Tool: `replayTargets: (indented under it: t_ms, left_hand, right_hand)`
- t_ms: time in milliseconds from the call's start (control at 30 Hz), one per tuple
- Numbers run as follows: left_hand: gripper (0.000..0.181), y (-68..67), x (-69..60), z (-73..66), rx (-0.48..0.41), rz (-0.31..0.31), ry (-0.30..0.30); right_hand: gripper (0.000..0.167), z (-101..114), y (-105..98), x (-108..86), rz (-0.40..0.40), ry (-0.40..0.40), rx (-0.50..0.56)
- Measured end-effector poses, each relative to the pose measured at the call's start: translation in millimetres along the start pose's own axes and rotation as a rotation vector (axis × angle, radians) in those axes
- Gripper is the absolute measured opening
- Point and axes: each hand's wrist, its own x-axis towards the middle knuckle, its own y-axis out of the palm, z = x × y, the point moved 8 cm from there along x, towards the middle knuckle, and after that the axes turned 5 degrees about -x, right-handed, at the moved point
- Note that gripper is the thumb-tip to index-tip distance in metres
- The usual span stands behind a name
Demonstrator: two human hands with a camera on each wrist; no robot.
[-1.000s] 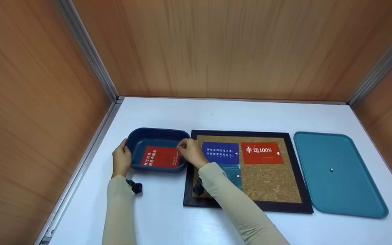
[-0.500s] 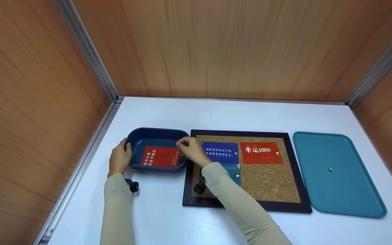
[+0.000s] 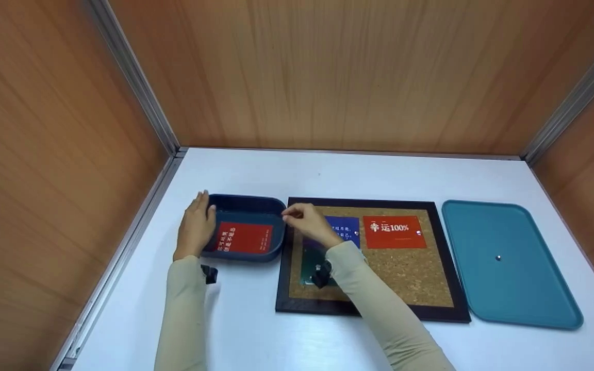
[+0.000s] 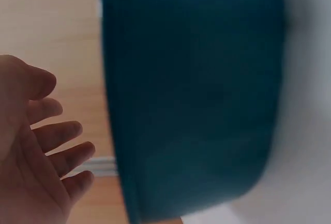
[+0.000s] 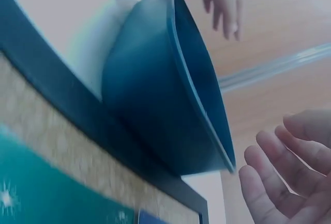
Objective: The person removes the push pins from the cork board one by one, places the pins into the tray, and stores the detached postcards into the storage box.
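A dark blue plastic basin stands at the left, with a red card bearing white characters lying in it. My left hand hovers at the basin's left rim; its fingers are extended, and in the left wrist view a gap separates them from the wall. By the opposite rim is my right hand, above the cork board. Its fingers curl loosely in the right wrist view, with nothing seen between them. Beneath that arm, a blue card and a green card on the board are partly hidden.
Another red card is fixed to the cork board by a shiny pin. Right of the board lies a teal tray with one small shiny pin on it. Wood-grain panels enclose the white table at back and sides.
My right hand has moved right, away from the red card's right edge in the basin. The left hand has shifted up and right over the left rim, its fingers straighter.
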Motion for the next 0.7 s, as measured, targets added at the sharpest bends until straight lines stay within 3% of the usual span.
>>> replayTargets:
  t_ms: [367, 700]
  left_hand:
    - [0.054, 21.3, -6.5, -55.4, 0.052, 0.040, 0.161]
    - [0.051, 46.3, -26.4, -101.5, 0.083, 0.058, 0.303]
  right_hand:
    - [0.022, -20, -31, -16.0, 0.066, -0.001, -0.084]
    - [0.021, -45, -61, -36.8, 0.024, 0.141, -0.133]
